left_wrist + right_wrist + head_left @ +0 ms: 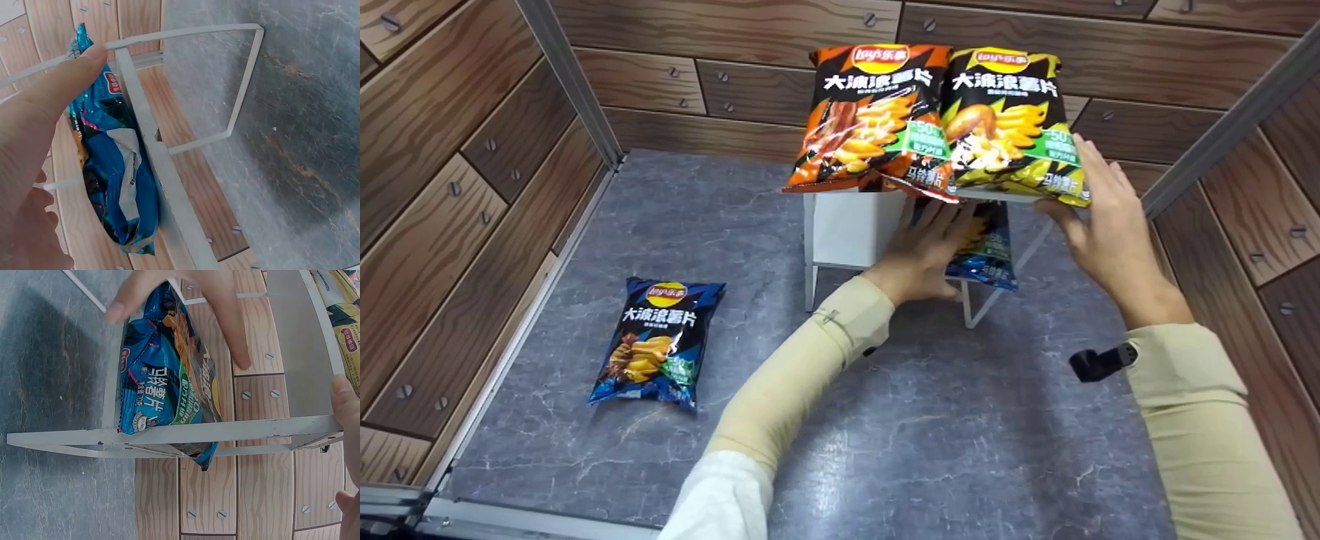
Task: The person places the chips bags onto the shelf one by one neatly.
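Note:
My left hand (pixel 922 255) reaches to the lower level of a small white two-tier shelf (pixel 855 229), over a blue Lay's chip bag (pixel 986 255). In the right wrist view, its thumb and a finger are spread apart above that bag, which lies on the lower board. The left wrist view has the thumb overlapping one end of the bag. My right hand (pixel 1110 225) is at the shelf's right side, fingers extended beside a yellow chip bag (pixel 1009 124). Its thumb (pixel 342 391) touches the edge of the upper board. An orange chip bag (pixel 877 120) lies beside the yellow one on top.
Another blue chip bag (pixel 656 341) lies face up on the grey marbled floor (pixel 945 427), left of the shelf. Wood-patterned walls (pixel 720 82) with metal corner rails (pixel 574 75) enclose the space. The shelf stands on thin white frame legs (pixel 971 307).

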